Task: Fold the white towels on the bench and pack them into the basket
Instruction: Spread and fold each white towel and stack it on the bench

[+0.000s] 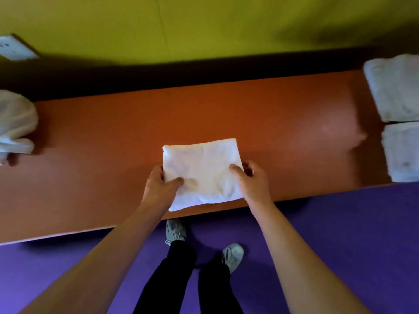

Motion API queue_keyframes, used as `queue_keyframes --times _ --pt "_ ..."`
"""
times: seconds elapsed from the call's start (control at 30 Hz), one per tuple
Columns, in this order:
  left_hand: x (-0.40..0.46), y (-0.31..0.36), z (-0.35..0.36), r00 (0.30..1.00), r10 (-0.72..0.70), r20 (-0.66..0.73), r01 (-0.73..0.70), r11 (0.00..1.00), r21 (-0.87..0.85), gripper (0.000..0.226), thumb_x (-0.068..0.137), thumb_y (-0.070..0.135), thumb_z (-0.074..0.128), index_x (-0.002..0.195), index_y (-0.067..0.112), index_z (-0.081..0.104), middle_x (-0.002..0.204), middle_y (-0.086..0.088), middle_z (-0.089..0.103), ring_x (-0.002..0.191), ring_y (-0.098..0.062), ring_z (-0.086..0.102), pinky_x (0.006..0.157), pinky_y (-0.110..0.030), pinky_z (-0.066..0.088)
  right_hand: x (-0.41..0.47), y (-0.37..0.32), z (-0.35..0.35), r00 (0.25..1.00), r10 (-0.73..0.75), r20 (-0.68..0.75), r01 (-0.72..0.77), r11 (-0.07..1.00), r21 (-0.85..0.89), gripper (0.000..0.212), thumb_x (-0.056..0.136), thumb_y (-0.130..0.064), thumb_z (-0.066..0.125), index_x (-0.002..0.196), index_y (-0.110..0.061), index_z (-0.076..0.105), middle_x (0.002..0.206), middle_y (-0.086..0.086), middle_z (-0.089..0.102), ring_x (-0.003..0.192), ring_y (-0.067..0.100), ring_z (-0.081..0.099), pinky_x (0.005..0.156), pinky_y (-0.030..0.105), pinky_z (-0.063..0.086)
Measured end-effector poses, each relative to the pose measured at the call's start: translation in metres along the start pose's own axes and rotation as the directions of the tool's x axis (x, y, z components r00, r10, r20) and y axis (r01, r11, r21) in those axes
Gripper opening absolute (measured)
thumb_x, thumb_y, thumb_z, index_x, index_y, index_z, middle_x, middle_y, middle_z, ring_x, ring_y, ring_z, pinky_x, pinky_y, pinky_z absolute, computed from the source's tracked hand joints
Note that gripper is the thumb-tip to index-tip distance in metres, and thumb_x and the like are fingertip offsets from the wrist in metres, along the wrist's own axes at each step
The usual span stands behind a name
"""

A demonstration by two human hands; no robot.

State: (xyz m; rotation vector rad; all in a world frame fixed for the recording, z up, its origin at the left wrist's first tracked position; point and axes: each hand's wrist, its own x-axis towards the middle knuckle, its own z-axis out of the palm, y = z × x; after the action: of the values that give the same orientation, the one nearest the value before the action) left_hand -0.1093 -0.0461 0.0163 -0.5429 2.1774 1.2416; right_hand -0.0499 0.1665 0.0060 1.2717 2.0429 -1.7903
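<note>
**Now both hands grip a folded towel at the worktop's near edge**

Squarely in the middle of the orange worktop (226, 114) lies a folded white towel (204, 171), its near edge reaching the worktop's front rim. The left hand (158, 189) grasps the towel's left side, thumb lying on top of the cloth and the fingers (160, 172) curled round its edge. The right hand (254, 180) grasps the right side the same way, thumb pressed onto the top surface and its fingers tucked behind the right edge, mostly hidden by the cloth. Both forearms reach in from the bottom of the view.

At the far right end of the worktop sit two folded white towels, one behind the other: the rear stack (394, 87) and the front stack (402, 152), just beside each other with a thin dark gap between. At the far left end a loose, unfolded white towel heap (15, 123) rests on the worktop, well apart from the held towel.

Behind the worktop rises a yellow-green wall (204, 26), with a white wall plate (13, 47) at the upper left. Below is a purple floor (340, 234), where the person's black trousers (172, 275) and grey shoes (175, 230) show.
</note>
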Motion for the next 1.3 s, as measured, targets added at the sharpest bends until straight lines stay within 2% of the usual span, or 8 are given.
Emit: queue_keyframes --times 0.2,0.3,0.47,0.57,0.67,0.87,1.07,1.3 --pt "-0.057 0.052 0.078 0.988 0.145 0.051 -0.147 0.988 0.037 0.022 0.090 0.014 0.069 0.105 0.019 0.053 0.092 0.008 0.060 0.080 -0.008 0.059 0.059 -0.028 0.047 -0.010 0.002 -0.110 0.993 -0.030 -0.113 0.044 0.991 0.128 0.006 0.091 -0.023 0.071 0.096 -0.020 0.071 0.089 -0.008 0.073 0.080 0.005 0.067 0.067 0.018 0.050" --pt "-0.086 0.074 0.116 0.983 0.169 0.074 -0.173 0.984 0.050 0.022 0.089 0.015 0.070 0.105 0.018 0.054 0.095 0.005 0.062 0.085 -0.018 0.062 0.071 -0.040 0.054 -0.016 0.005 -0.164 0.987 -0.039 -0.154 0.063 0.985 0.160 0.004 0.091 -0.020 0.072 0.095 -0.018 0.071 0.085 -0.009 0.070 0.075 0.003 0.063 0.062 0.012 0.047" --pt "-0.123 0.106 0.180 0.969 0.199 0.148 -0.206 0.978 0.033 0.022 0.089 0.015 0.071 0.102 0.025 0.056 0.105 0.000 0.067 0.098 -0.027 0.066 0.086 -0.051 0.056 -0.019 0.006 -0.250 0.968 -0.041 -0.248 0.087 0.980 0.177 0.003 0.091 -0.019 0.073 0.090 -0.021 0.071 0.085 -0.009 0.071 0.078 0.007 0.064 0.066 0.016 0.049" --pt "-0.139 0.126 0.215 0.956 0.212 0.203 -0.220 0.975 0.018 0.022 0.090 0.017 0.069 0.097 0.032 0.055 0.105 0.005 0.066 0.099 -0.024 0.065 0.084 -0.049 0.056 -0.017 0.003 -0.296 0.954 -0.033 -0.296 0.092 0.978 0.189 0.002 0.091 -0.021 0.073 0.090 -0.020 0.071 0.086 -0.008 0.071 0.078 0.008 0.063 0.069 0.020 0.049" --pt "-0.147 0.151 0.251 0.943 0.222 0.250 -0.230 0.973 0.002 0.022 0.091 0.017 0.067 0.110 0.026 0.057 0.108 0.006 0.066 0.099 -0.020 0.065 0.081 -0.044 0.056 -0.009 -0.001 -0.338 0.946 -0.012 -0.323 0.075 0.980 0.184 0.005 0.092 -0.025 0.072 0.096 -0.021 0.072 0.094 -0.010 0.072 0.085 0.007 0.065 0.071 0.020 0.050" --pt "-0.149 0.206 0.325 0.909 0.250 0.333 -0.258 0.966 -0.021 0.021 0.096 0.012 0.060 0.112 0.024 0.053 0.104 0.013 0.061 0.091 -0.007 0.060 0.065 -0.028 0.049 0.025 -0.013 -0.413 0.929 0.029 -0.368 0.038 0.984 0.173 0.011 0.095 -0.027 0.067 0.103 -0.021 0.072 0.096 -0.015 0.070 0.089 0.000 0.062 0.068 0.015 0.046" --pt "-0.133 0.253 0.388 0.897 0.240 0.371 -0.258 0.966 -0.003 0.020 0.094 0.011 0.060 0.110 0.022 0.055 0.102 0.011 0.063 0.095 -0.010 0.063 0.076 -0.034 0.054 0.082 -0.024 -0.469 0.919 0.040 -0.392 0.020 0.989 0.148 0.007 0.094 -0.027 0.067 0.097 -0.022 0.072 0.095 -0.012 0.071 0.089 0.003 0.063 0.074 0.022 0.049" --pt "-0.123 0.298 0.455 0.877 0.237 0.417 -0.265 0.964 0.010 0.030 0.095 0.013 0.061 0.124 0.019 0.056 0.114 0.004 0.067 0.100 -0.014 0.067 0.086 -0.045 0.059 0.137 -0.021 -0.532 0.908 0.050 -0.415 0.011 0.990 0.143 0.009 0.094 -0.026 0.065 0.094 -0.020 0.072 0.091 -0.009 0.071 0.084 0.009 0.063 0.074 0.025 0.050"
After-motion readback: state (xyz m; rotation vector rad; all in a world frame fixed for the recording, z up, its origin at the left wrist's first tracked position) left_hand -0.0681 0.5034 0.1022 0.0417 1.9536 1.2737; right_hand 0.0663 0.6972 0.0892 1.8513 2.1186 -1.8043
